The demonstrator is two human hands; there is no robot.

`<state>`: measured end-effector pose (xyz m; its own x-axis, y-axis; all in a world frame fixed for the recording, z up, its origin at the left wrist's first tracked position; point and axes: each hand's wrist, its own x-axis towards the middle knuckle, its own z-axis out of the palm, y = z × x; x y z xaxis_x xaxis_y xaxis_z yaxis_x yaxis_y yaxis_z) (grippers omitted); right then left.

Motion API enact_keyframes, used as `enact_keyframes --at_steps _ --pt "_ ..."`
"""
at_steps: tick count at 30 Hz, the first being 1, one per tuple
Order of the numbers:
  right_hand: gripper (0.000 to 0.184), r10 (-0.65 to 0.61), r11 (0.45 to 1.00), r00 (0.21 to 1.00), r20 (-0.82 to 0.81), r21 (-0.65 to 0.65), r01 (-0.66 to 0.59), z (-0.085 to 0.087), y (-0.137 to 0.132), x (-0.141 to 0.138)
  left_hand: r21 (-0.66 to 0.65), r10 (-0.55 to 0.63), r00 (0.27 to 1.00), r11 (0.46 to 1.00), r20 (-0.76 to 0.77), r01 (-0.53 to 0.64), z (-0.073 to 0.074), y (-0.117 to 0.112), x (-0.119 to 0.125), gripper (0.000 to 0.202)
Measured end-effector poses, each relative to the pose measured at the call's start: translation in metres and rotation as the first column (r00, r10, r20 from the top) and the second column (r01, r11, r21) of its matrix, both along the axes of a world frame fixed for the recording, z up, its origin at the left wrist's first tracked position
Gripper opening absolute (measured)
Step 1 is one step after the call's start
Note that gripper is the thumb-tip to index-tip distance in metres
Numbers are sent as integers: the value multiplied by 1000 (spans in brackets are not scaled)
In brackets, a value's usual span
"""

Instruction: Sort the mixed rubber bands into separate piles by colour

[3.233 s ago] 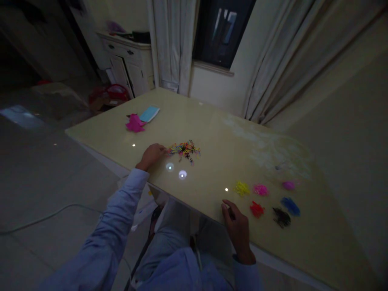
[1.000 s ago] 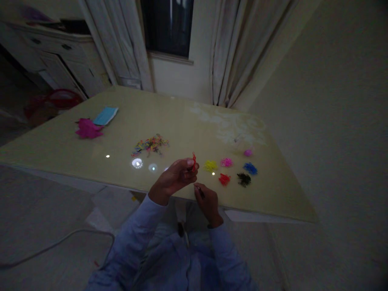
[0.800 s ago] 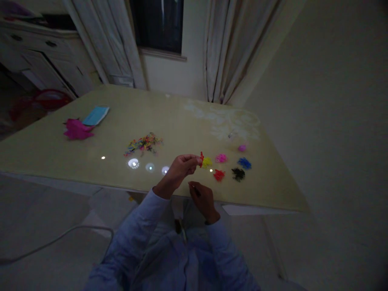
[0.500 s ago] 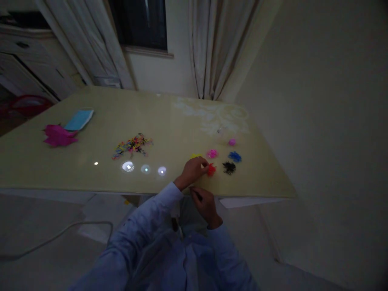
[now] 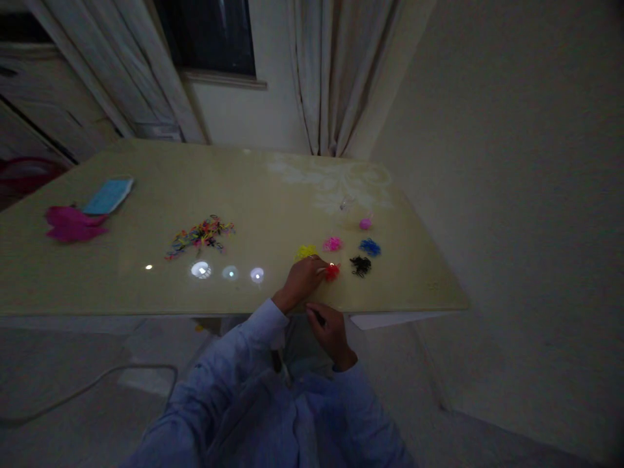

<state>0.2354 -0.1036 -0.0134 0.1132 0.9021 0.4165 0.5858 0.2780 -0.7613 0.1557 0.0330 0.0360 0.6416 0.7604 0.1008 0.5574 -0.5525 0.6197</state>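
Note:
My left hand (image 5: 303, 281) reaches over the table's near edge, thumb and forefinger pinched at the left side of a small pile of red rubber bands (image 5: 332, 272). Whatever lies between those fingertips is too small to make out. Behind this hand, partly covered, is a yellow rubber band pile (image 5: 307, 251). My right hand (image 5: 330, 330) is curled closed at the table edge, just below the left one; its contents are hidden. Close by lie pink rubber bands (image 5: 333, 244), blue rubber bands (image 5: 370, 247) and black rubber bands (image 5: 361, 266).
A mixed heap of coloured rubber bands (image 5: 202, 235) lies left of centre on the table (image 5: 244, 188). Farther left are a blue face mask (image 5: 110, 195) and a crumpled magenta piece (image 5: 75, 224). A small pink object (image 5: 365, 223) sits beyond the blue pile.
The view has shifted, so the table things appear farther left. My left hand has drawn back slightly from the red pile, uncovering more of the yellow one. My right hand stays curled.

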Motion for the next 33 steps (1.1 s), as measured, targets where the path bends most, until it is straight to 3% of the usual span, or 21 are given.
enact_keyframes --at_steps 6,13,17,24,28,33 --pt "25 -9 999 1000 -23 -31 8 7 1 -1 -25 112 980 994 165 -109 -3 -5 -28 29" --pt "29 -38 994 992 -117 -108 25 24 27 -8 -23 338 910 939 240 -343 -22 -7 -123 20" --pt "31 110 988 990 -89 -96 -119 41 68 -29 -19 399 875 912 274 -410 -27 -3 -163 20" --pt "30 387 918 922 1 -100 -385 64 176 -92 8 381 893 919 240 -395 -34 -3 -167 20" --pt "33 467 877 864 188 -222 -425 61 227 -123 41 388 892 913 231 -407 -38 -4 -164 20" --pt "36 515 854 759 398 -321 -411 52 259 -152 58 429 868 888 251 -456 -37 -4 -163 19"
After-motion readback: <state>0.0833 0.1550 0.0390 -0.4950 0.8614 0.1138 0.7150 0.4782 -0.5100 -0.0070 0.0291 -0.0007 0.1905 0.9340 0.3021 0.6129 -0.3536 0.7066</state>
